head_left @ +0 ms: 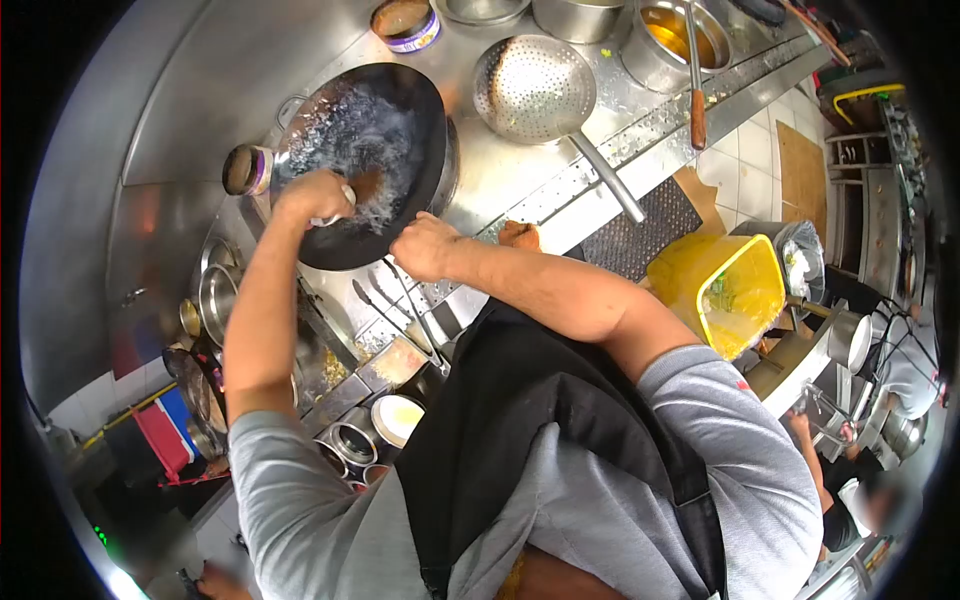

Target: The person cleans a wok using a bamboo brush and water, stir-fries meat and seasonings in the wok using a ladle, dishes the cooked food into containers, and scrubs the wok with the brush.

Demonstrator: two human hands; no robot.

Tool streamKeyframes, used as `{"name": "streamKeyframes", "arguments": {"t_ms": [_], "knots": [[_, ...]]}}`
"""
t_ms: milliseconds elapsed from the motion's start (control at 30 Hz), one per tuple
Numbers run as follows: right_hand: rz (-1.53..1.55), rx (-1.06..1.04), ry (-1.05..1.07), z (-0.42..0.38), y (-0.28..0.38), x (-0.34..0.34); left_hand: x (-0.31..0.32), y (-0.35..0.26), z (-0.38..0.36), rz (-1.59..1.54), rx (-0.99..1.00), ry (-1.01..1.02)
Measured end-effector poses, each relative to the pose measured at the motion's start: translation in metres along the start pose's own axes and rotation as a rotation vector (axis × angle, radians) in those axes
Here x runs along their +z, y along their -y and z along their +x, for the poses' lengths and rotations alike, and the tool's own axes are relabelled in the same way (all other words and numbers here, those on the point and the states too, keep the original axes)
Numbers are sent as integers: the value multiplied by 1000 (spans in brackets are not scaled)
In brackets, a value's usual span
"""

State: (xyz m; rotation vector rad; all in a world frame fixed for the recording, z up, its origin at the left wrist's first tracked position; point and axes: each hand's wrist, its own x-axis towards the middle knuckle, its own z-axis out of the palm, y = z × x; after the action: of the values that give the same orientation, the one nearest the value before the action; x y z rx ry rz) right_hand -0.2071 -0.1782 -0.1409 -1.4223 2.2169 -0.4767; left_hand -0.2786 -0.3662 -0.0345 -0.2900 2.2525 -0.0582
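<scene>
A black wok (426, 110) sits tilted on the steel stove top, with pale steam or spray over its inside. Inside its left rim, my left hand (314, 197) is closed around something white, with a brown, fanned-out end pointing into the bowl. It looks like a wok brush (369, 187), partly blurred by the spray. My right hand (425, 247) is clenched at the wok's near right edge; the part it grips is mostly hidden under the fingers. Below that hand lie metal tongs (415, 312).
A perforated strainer (535, 90) rests right of the wok, its handle over the counter edge. Behind it stands a pot of amber liquid (680, 40) with a wooden-handled ladle (697, 110). A yellow bin (720, 290) stands at right. Another person (850, 490) works at far right.
</scene>
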Motion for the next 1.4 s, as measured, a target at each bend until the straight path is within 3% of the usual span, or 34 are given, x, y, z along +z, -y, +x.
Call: {"name": "streamKeyframes", "arguments": {"t_ms": [67,133,167,233,300,333,433,500,567,633,700,767,833,900,967,1033,1100,1133,1233,1333,1400], "knots": [[19,-3,-10,-4,0,-5,21,15,27,-77,-57,-85],[62,-19,-50,-5,-2,-4,34,22,37,-560,-78,-341],[55,-32,-42,-6,0,-3,45,25,50,-551,-67,-260],[-2,-20,-15,-5,1,-7,47,-7,1,-399,-79,-167],[-39,-29,35,-2,12,-16,77,-14,-37,-2,90,-344],[-42,26,59,-1,18,-18,75,-16,-53,88,40,-197],[-68,82,81,-1,22,-14,100,47,19,196,-158,-265],[17,5,-88,-3,15,1,76,59,60,-88,-256,-467],[-4,-8,-120,-3,11,1,65,29,71,-298,-202,-637],[-10,-16,-127,-7,10,0,66,-5,76,-456,-101,-583],[-32,-12,-103,-7,12,-5,74,-27,37,-597,29,-451],[-47,-21,-81,-5,17,-9,96,-21,-9,-429,133,-493],[-53,75,-3,-1,21,-12,108,5,-59,-194,153,-375],[-90,85,87,3,22,-18,125,50,-63,23,3,-269],[-101,151,106,2,25,-23,129,96,-55,58,-264,-299],[-136,100,63,-6,20,-17,123,123,-65,-106,-319,-419],[-218,-12,-153,-31,20,-24,134,126,-78,-228,-352,-508],[-222,-42,-230,-44,20,-28,148,122,-85,-411,-375,-676],[-135,-114,-348,-93,29,-48,198,100,-109,-837,-363,-1059],[-50,-103,-450,-128,49,-62,248,65,-128,-1103,-312,-1312],[27,-106,-514,-133,57,-63,269,38,-143,-1271,-339,-1350]]}}
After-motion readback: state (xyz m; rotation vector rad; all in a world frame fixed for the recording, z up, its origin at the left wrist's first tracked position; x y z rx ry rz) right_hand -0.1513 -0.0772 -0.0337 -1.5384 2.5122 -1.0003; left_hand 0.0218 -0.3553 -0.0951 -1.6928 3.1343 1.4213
